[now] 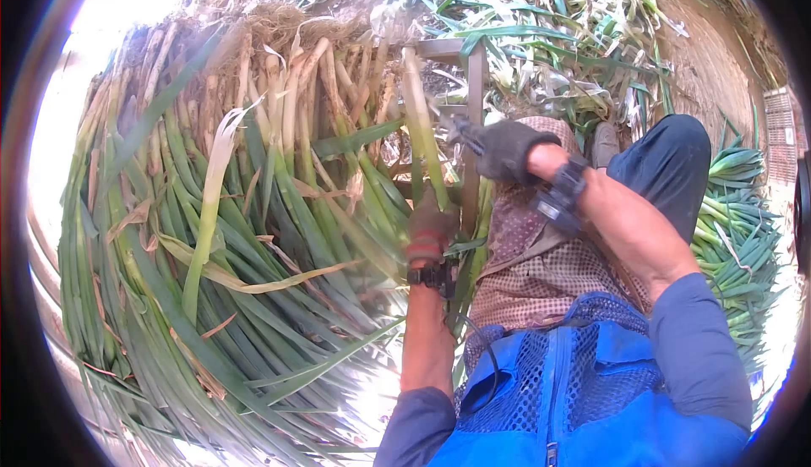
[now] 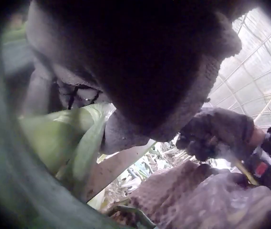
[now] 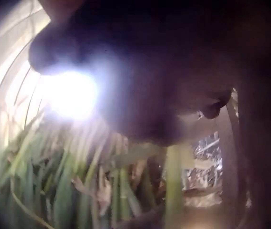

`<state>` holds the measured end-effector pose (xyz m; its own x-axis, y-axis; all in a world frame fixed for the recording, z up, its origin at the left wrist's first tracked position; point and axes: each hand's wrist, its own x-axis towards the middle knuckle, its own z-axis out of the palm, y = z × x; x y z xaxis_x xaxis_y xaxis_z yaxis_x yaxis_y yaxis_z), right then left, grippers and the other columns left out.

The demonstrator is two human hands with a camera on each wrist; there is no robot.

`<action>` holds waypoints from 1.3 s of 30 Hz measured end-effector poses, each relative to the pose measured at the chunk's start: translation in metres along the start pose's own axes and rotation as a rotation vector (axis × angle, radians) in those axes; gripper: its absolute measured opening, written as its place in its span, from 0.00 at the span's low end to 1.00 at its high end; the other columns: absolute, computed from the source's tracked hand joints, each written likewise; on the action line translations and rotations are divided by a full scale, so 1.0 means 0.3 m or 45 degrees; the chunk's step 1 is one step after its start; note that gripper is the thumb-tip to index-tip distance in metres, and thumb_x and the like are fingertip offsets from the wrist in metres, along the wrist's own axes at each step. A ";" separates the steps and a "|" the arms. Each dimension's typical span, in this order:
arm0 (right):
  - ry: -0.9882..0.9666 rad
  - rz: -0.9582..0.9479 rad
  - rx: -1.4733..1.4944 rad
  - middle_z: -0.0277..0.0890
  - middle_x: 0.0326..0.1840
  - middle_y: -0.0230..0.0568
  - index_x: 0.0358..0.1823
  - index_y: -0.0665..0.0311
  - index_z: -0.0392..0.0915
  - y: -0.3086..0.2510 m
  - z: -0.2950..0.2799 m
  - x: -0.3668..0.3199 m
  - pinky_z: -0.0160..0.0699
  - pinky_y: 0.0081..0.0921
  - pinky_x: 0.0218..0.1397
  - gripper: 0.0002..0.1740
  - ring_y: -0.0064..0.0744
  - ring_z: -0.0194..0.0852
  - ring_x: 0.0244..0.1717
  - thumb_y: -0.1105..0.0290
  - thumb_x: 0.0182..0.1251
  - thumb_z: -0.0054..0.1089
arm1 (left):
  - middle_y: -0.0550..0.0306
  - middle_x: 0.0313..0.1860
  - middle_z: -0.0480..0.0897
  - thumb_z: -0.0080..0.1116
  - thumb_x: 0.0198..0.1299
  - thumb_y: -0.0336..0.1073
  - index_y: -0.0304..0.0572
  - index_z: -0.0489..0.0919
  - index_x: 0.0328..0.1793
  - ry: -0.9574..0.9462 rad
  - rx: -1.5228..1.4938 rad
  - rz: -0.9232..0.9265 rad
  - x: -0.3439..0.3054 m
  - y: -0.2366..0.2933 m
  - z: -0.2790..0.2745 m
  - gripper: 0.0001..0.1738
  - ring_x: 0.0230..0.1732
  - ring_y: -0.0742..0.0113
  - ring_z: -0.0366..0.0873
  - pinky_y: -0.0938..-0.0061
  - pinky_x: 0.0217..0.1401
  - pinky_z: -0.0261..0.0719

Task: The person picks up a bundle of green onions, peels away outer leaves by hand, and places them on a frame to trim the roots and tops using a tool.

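In the head view my gloved left hand (image 1: 432, 226) grips the green part of a leek (image 1: 416, 99), which stands with its pale end away from me. My gloved right hand (image 1: 513, 150) is closed round a dark tool (image 1: 461, 132), its tip close to the leek's right side. The left wrist view shows the left glove (image 2: 126, 57) large and dark over green leaves (image 2: 90, 129), with the right hand (image 2: 216, 131) beyond. In the right wrist view the right glove (image 3: 145, 71) hides the tool, above a stalk (image 3: 173, 181).
A large pile of leeks (image 1: 203, 213) lies on the left. Behind the held leek is a metal frame (image 1: 476, 87). Loose leaves and peelings (image 1: 557, 36) cover the ground ahead. More leeks (image 1: 739, 239) lie on the right, beyond my bent knee (image 1: 667, 163).
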<state>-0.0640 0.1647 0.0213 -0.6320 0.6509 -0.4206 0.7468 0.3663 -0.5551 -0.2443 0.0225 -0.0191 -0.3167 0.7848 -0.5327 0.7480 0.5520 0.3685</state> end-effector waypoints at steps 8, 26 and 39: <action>-0.218 -0.070 -0.007 0.86 0.39 0.62 0.80 0.52 0.65 -0.005 -0.069 -0.363 0.85 0.53 0.51 0.43 0.63 0.87 0.43 0.60 0.59 0.60 | 0.35 0.48 0.88 0.64 0.59 0.43 0.42 0.77 0.66 0.152 0.081 0.162 -0.011 -0.019 0.115 0.29 0.50 0.35 0.86 0.49 0.54 0.82; -0.060 -0.340 0.297 0.83 0.44 0.61 0.85 0.48 0.57 -0.130 0.015 -0.293 0.82 0.50 0.53 0.48 0.61 0.84 0.46 0.59 0.63 0.66 | 0.33 0.53 0.87 0.64 0.65 0.49 0.35 0.85 0.60 1.055 0.103 0.141 0.159 -0.212 -0.260 0.26 0.54 0.34 0.85 0.53 0.59 0.81; -0.105 -0.200 0.426 0.83 0.45 0.59 0.86 0.49 0.56 -0.101 0.003 -0.314 0.82 0.42 0.51 0.49 0.53 0.86 0.44 0.58 0.64 0.67 | 0.40 0.49 0.90 0.69 0.65 0.54 0.39 0.87 0.57 0.620 -0.224 -0.063 0.044 -0.109 -0.245 0.26 0.50 0.40 0.88 0.56 0.55 0.81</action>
<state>-0.0272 0.0916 0.0770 -0.7580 0.5434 -0.3608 0.5391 0.2106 -0.8155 -0.3158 0.0355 0.0177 -0.6155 0.7734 -0.1518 0.6291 0.5981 0.4965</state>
